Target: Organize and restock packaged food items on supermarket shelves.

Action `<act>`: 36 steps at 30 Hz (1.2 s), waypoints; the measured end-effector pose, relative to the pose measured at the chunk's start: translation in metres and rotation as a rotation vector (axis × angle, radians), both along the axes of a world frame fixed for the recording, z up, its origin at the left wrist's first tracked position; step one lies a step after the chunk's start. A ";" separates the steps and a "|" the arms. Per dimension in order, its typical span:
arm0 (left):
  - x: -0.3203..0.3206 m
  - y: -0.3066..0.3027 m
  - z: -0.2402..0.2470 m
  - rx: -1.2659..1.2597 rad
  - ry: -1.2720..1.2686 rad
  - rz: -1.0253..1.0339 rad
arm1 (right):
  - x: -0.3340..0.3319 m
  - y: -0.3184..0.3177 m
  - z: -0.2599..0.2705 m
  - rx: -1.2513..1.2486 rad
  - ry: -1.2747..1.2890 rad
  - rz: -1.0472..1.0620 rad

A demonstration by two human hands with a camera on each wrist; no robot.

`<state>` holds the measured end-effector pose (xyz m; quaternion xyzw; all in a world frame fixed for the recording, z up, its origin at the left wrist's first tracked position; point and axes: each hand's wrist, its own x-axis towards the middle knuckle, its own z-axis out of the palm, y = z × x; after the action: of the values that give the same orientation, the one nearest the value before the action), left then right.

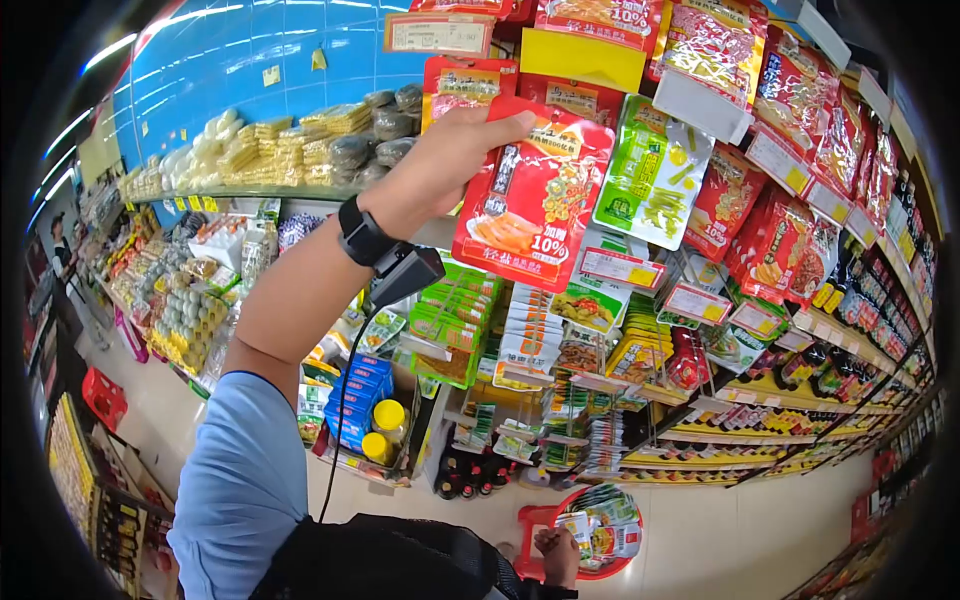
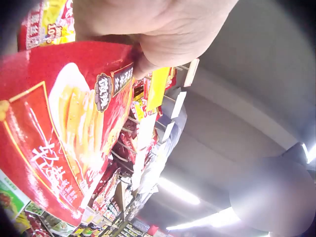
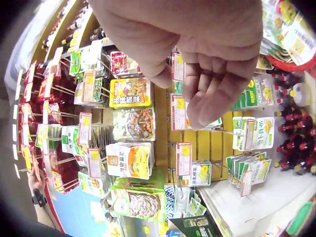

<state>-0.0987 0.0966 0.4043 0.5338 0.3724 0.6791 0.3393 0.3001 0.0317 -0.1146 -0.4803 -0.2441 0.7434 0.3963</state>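
The left hand (image 1: 440, 165) pinches a red snack packet (image 1: 530, 195) up beside the hanging rack (image 1: 690, 300), front facing out for reading. The right hand (image 1: 557, 552) curls by the red basket (image 1: 530, 515); I cannot tell if it grips.

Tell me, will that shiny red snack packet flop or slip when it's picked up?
Probably light: the left hand holds the shiny red snack packet up by one edge. It looks fairly flat, so likely only slightly floppy. The glossy film may be slippery.
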 end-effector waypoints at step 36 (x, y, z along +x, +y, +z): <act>0.002 0.015 0.018 0.022 0.006 -0.002 | -0.013 -0.022 0.010 0.003 0.035 0.039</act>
<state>-0.0967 0.1113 0.4228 0.5399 0.3652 0.6813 0.3332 0.2871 0.0101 -0.1043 -0.4619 -0.2476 0.7589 0.3865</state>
